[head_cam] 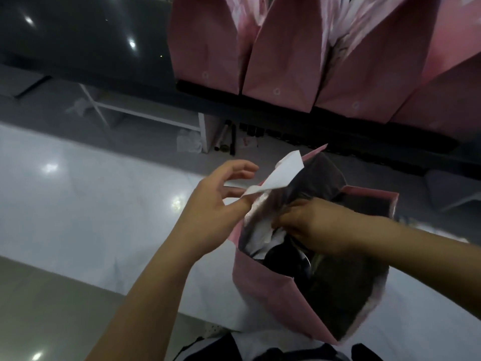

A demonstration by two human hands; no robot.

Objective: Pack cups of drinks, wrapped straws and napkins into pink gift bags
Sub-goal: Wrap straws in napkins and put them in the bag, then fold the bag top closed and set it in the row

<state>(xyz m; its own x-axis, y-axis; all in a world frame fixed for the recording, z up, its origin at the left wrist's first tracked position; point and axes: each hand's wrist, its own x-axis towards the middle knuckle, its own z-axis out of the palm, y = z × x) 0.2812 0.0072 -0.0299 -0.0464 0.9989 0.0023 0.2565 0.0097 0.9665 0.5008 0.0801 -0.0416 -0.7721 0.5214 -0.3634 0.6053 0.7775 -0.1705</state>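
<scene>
An open pink gift bag [263,287] with a silvery lining is held low in front of me. My left hand [210,204] holds its near-left rim, thumb and forefinger on the white folded flap [281,173], the other fingers spread. My right hand [312,225] reaches down into the bag mouth, fingers curled on white napkin paper [263,238] inside. Below it a dark round cup lid [289,259] shows in the bag. No straw can be made out.
Several pink gift bags [283,61] stand in a row on a dark counter edge [286,121] ahead. A glossy white floor [78,199] lies to the left, with a white frame and clutter [192,139] under the counter.
</scene>
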